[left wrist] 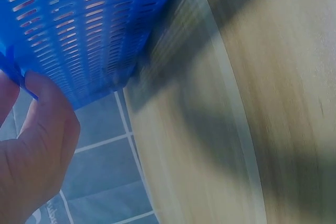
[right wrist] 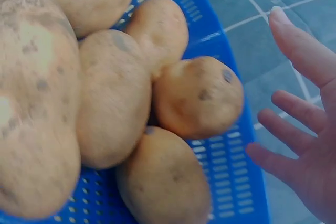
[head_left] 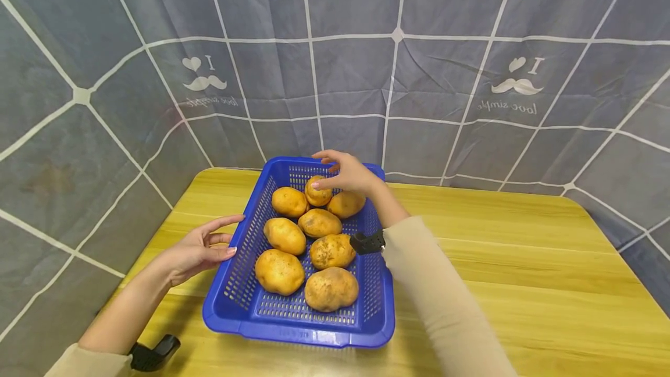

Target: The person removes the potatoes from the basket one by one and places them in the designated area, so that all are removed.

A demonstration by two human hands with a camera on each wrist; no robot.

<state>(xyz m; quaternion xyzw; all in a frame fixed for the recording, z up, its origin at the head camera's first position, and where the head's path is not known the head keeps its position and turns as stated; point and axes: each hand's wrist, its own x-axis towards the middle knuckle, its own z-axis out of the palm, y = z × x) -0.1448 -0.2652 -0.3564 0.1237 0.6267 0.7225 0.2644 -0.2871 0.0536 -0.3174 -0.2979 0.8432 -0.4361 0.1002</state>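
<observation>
Left hand just left of center in the head view, thumb n fingers pinching the side rim of a blue plastic basket. Right hand near the middle of the pic, over the basket's far end, fingers spread n lightly bent, holding nothing, right by a roundish potato. Right wrist cam: same hand at the right edge of the frame, apart from the spuds.

Basket btm center of the head view, slotted sides, on a yellow wood-grain table. 8 potatoes inside total, incl. that one: 3 bunched up top, 3 mid, 2 down at the btm.

Also: beige sleeves, black wrist gear, gray cloth w/ white grid lines across the upper frame, mirrored print upper L n upper R.
</observation>
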